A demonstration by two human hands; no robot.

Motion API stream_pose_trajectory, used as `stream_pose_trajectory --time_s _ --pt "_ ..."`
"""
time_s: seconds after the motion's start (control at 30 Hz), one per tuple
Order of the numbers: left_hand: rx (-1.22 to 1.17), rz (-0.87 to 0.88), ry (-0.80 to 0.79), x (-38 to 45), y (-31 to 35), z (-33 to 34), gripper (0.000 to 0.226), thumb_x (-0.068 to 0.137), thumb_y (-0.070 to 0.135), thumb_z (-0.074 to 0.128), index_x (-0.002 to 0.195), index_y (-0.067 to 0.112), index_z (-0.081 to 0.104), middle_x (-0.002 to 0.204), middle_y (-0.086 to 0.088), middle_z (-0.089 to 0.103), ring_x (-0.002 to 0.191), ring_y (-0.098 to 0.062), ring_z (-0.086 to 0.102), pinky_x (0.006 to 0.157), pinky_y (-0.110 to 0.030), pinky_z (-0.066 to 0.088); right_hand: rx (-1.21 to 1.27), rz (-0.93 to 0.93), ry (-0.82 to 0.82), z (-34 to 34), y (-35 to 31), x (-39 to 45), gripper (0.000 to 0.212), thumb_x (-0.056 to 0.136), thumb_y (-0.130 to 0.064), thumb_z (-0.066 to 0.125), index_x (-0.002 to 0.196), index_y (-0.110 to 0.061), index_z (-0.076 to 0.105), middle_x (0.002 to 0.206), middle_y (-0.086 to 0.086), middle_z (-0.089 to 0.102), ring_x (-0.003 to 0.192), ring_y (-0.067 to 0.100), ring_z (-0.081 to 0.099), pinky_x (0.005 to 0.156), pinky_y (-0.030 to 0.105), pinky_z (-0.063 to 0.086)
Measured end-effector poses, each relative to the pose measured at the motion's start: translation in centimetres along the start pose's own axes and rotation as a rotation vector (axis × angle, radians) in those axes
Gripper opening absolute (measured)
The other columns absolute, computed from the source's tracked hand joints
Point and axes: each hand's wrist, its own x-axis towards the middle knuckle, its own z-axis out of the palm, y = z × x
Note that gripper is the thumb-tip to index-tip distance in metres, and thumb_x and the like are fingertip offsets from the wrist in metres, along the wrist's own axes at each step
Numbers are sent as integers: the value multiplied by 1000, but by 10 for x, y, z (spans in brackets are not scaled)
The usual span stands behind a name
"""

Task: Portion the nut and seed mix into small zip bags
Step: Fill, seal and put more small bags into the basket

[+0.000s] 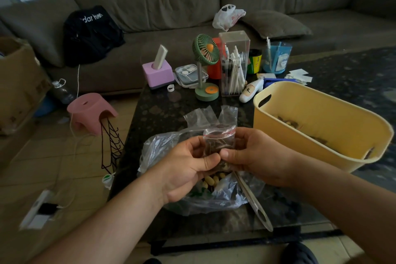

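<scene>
Hands meet mid-task over the desk: left hand and right hand each pinch the small zip bag, partly filled, mouth apparently unsealed. Loose mix lies beneath the grip; yellow tub, rightward, holds something dark.

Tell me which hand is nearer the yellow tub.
Right. The right hand grips the small zip bag just left of the yellow tub, close to its near wall. The left hand holds the bag's other side, farther from the tub.
</scene>
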Motion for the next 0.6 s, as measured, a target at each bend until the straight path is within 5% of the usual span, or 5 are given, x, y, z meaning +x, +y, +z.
stream_pose_trajectory --time_s 0.13,0.23,0.33,0.6 --pt "-38 6 21 2 -1 0 50 80 5 73 130 5 67 126 -19 74 119 -32 72 102 -43 56 84 20 -49 0 -1 0 51 74 -8 79 124 -2 69 123 30 69 105 35 73 88 40 62" --pt "-6 24 1 -1 -1 1 48 84 5 71 132 8 66 126 -17 75 120 -32 72 102 -43 57 43 18 -62 -2 -1 1 52 75 -4 81 125 -3 69 119 30 71 109 40 72 94 46 60" --pt "14 63 19 -3 -1 5 48 84 12 72 131 11 66 124 -12 76 117 -29 73 100 -44 59 12 21 -20 -4 -3 1 39 82 6 78 119 -4 70 108 28 74 93 31 75 80 35 62" --pt "34 90 139 -3 -1 11 31 93 20 69 123 11 72 115 -12 79 110 -29 76 102 -52 59 78 4 -12 1 -8 -2 42 82 5 76 122 -5 69 116 26 72 109 37 73 97 47 60"
